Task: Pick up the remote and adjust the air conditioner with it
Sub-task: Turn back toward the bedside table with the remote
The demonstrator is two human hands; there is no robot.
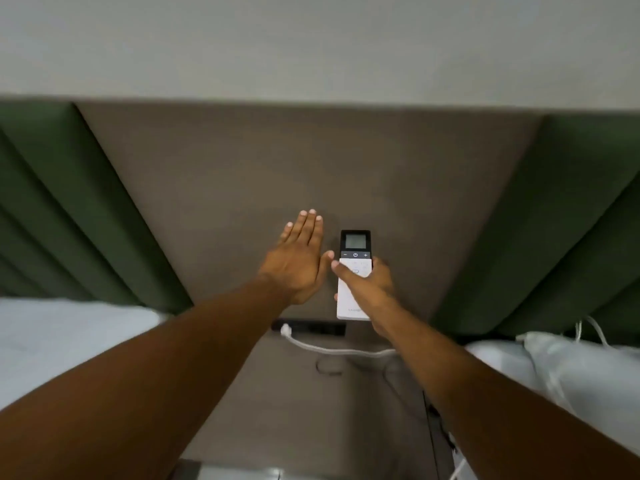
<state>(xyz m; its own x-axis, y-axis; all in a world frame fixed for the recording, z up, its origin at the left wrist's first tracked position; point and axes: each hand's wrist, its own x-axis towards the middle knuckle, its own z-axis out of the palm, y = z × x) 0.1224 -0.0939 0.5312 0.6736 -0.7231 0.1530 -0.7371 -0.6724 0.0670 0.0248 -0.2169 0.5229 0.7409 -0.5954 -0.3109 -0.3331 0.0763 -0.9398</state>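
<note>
Head view: brown panel [277,161], flat and bare above the hands, bounded left and right by green padded panels [62,209] and above by a pale wall [311,46].
Remote [354,271]: upright against the brown panel, dark screen end up, white button end down, lower edge just above a black socket strip [325,329].
Right hand [369,285]: fingers wrapped around the remote's white part, thumb across its buttons.
Left hand [299,261]: fingers open and flat, held together, just beside the remote's left edge.
White plug and cable [332,349]: in the strip, running right.
White bedding [62,337]: at both lower sides, with the arms passing between.
</note>
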